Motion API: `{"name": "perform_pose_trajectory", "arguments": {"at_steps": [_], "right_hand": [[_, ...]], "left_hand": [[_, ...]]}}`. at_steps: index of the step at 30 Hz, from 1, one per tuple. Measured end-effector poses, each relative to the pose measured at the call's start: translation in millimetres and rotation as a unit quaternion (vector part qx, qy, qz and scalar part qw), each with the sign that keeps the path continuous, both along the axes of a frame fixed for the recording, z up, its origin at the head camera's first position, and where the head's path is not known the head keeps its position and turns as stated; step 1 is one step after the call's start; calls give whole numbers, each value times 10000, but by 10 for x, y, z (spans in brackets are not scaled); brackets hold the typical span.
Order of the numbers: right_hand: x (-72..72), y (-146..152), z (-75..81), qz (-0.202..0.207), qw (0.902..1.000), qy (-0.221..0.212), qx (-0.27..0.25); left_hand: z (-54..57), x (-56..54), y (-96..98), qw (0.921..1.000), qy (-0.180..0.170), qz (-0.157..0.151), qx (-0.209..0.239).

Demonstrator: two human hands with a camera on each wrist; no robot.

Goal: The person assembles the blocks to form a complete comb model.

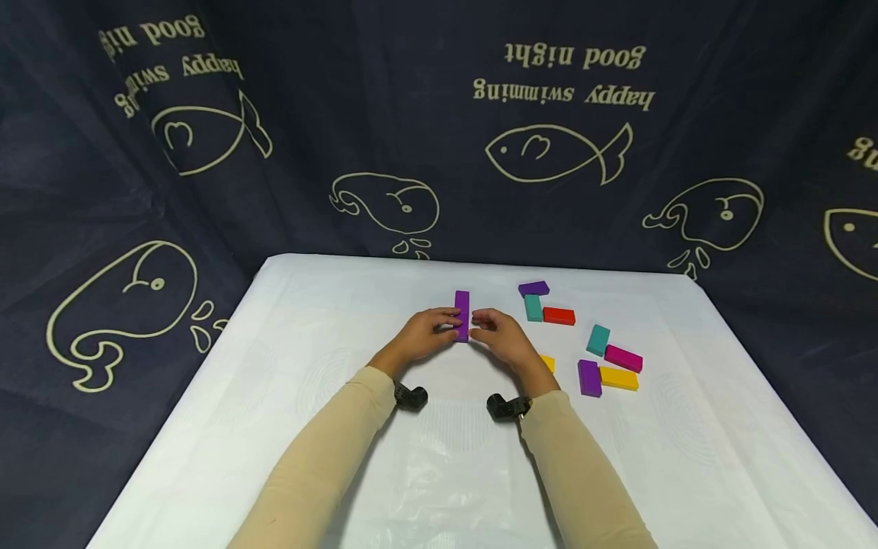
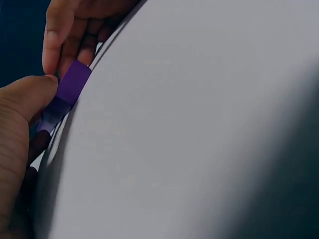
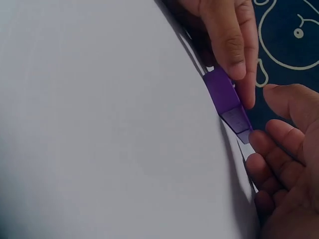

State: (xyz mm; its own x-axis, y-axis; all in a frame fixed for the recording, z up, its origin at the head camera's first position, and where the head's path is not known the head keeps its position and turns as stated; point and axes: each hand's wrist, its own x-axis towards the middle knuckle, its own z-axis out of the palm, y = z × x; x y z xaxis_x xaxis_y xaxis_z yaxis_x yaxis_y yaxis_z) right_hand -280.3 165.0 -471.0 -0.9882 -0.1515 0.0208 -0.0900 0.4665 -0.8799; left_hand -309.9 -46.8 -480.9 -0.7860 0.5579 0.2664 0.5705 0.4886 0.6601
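Purple blocks lie end to end in a line on the white tabletop, pointing away from me. My left hand is at their left side, its thumb and fingertips touching the nearer block. To their right is my right hand, fingers loosely bent and thumb apart from the fingers. In the right wrist view, the right fingertips come very near the side of the purple block; whether they touch cannot be made out. The fingers partly hide the blocks.
To the right lie loose blocks: purple, teal, red, another teal, magenta, purple and yellow. Another yellow block is partly behind the right wrist. A dark printed cloth hangs beyond the table.
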Motion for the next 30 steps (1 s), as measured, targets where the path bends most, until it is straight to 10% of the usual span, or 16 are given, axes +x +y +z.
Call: {"name": "perform_pose_trajectory", "arguments": {"at_steps": [30], "right_hand": [[707, 1135, 526, -233, 9914, 479, 1193]], "left_hand": [[-34, 51, -16, 9991, -289, 302, 21]]}}
